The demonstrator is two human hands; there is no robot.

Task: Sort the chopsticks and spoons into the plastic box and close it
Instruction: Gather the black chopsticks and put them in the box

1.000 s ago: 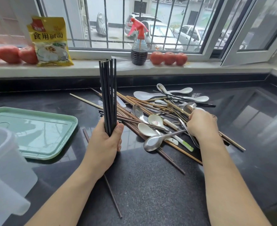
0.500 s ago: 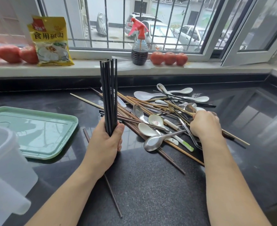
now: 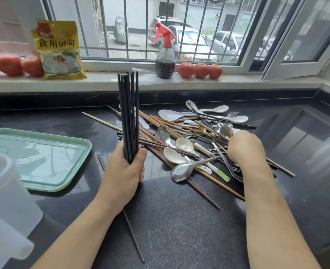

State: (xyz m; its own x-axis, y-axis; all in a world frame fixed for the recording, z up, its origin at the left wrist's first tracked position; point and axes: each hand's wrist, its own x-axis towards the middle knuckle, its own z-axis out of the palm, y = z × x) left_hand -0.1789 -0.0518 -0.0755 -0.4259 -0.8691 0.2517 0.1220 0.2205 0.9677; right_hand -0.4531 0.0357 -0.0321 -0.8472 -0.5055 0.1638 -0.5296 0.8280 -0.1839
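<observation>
Head view: we see the left hand gripping a bundle of black chopsticks upright, at centre of the dark table. Right hand reaches into the pile of wooden chopsticks & spoons just right of the bundle, fingers curled down; what it grips we can't tell. Clear plastic box at left edge, green lid flat beside it.

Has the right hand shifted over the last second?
Yes. The right hand has slid slightly right, away from the big metal spoon, pulling a light chopstick further out of the pile.
</observation>
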